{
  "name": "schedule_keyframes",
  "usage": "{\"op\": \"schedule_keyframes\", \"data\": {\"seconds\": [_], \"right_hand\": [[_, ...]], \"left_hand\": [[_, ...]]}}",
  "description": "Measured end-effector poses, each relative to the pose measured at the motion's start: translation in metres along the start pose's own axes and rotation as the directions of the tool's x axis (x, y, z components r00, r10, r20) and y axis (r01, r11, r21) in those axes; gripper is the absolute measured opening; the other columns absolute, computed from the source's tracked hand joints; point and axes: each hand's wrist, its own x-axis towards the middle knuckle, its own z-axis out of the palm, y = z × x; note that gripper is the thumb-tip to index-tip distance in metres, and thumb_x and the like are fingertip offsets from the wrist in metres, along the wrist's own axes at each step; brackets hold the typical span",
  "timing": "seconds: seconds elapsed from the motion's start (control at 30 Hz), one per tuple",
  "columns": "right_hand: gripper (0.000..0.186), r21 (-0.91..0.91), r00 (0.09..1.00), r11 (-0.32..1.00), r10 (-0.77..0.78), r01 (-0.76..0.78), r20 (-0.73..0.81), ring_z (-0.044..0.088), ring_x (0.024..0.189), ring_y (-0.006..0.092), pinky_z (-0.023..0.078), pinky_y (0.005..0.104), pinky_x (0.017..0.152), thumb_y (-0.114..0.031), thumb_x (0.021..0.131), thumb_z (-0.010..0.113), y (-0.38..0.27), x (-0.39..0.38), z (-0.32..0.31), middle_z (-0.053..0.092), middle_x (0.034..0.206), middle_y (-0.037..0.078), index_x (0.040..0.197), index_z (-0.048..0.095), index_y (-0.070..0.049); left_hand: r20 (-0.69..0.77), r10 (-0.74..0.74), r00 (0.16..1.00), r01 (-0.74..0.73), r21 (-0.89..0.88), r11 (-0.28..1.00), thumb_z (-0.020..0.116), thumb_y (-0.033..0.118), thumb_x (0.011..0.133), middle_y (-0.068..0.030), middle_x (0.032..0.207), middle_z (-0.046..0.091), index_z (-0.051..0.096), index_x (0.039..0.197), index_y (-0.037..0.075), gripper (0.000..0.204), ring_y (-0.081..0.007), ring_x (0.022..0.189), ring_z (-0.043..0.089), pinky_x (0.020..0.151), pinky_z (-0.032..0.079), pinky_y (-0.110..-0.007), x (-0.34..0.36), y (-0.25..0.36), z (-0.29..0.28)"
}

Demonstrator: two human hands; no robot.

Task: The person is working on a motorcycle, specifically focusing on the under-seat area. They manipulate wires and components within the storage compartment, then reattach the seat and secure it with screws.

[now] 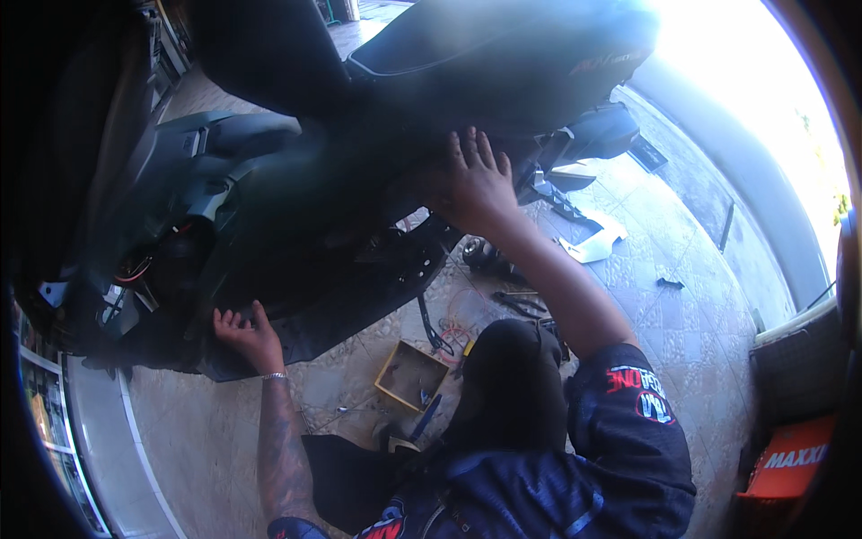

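scooter [359, 171], one, dark, across the upper left and middle of the view, in front of the person; front opening with an orange wire [137, 270] showing. right hand [480, 189], one, laid back-up against the scooter's dark side, fingers straight and a little apart, closed on nothing visible. left hand [247, 340], one, palm up at the scooter's lower edge, fingers loosely curled and thumb apart; whether the fingertips touch the edge, cannot tell. bracelet [275, 375], one, pale, on the left wrist. box [399, 398], one, open, yellow-rimmed, on the tiled floor [646, 310] below the scooter, small parts inside. tool [429, 417], one, blue, just beside the box. strap [431, 325], one, black, hanging between scooter and box. panel [600, 239], one, white, on the floor beyond the right forearm. carton [790, 454], one, orange, at the lower right
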Motion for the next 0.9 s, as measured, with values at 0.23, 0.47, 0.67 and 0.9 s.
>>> {"op": "schedule_keyframes", "data": {"seconds": [0.23,0.47,0.67,0.9], "right_hand": [[0.041,-0.116,0.963,0.959,-0.265,0.259,-0.039,0.057,0.124,0.0384,0.047,0.0516,0.103,-0.037,0.092,0.071,0.08,0.128,-0.11,0.062,0.133,0.019,0.121,0.07,-0.007],[0.029,0.212,0.597,0.901,-0.413,0.378,0.688,0.066,0.1,0.0351,0.053,0.0474,0.086,-0.032,0.09,0.072,0.085,0.224,-0.147,0.069,0.109,0.016,0.106,0.073,-0.008],[0.02,0.286,0.698,0.808,-0.59,0.516,0.405,0.071,0.08,0.0327,0.057,0.0436,0.073,-0.027,0.087,0.073,0.073,0.227,-0.115,0.074,0.089,0.014,0.095,0.076,-0.008],[0.014,0.543,0.82,0.734,-0.556,0.407,0.138,0.072,0.078,0.0305,0.058,0.04,0.073,-0.011,0.089,0.068,0.093,0.233,-0.104,0.073,0.085,0.013,0.099,0.076,-0.007]], "left_hand": [[0.018,-0.004,1.0,0.005,-0.034,0.999,0.077,0.014,0.094,-0.0249,0.142,0.044,0.024,0.155,0.0,0.083,-0.0342,0.127,0.055,0.106,0.051,-0.048,-0.005,0.005,0.011],[0.013,-0.002,1.0,0.002,-0.033,0.999,0.075,0.011,0.095,-0.0231,0.142,0.043,0.024,0.155,0.001,0.08,-0.0313,0.126,0.054,0.104,0.052,-0.045,-0.006,0.006,0.035],[0.029,-0.05,0.998,0.052,-0.074,0.996,0.076,0.012,0.095,-0.0204,0.138,0.045,0.023,0.155,0.002,0.08,-0.0296,0.122,0.055,0.102,0.052,-0.044,-0.017,0.008,0.048],[0.221,-0.368,0.903,0.35,0.117,0.929,0.08,0.014,0.09,-0.02,0.133,0.047,0.021,0.156,0.005,0.089,-0.0278,0.114,0.059,0.096,0.055,-0.043,-0.023,0.045,0.022]]}}
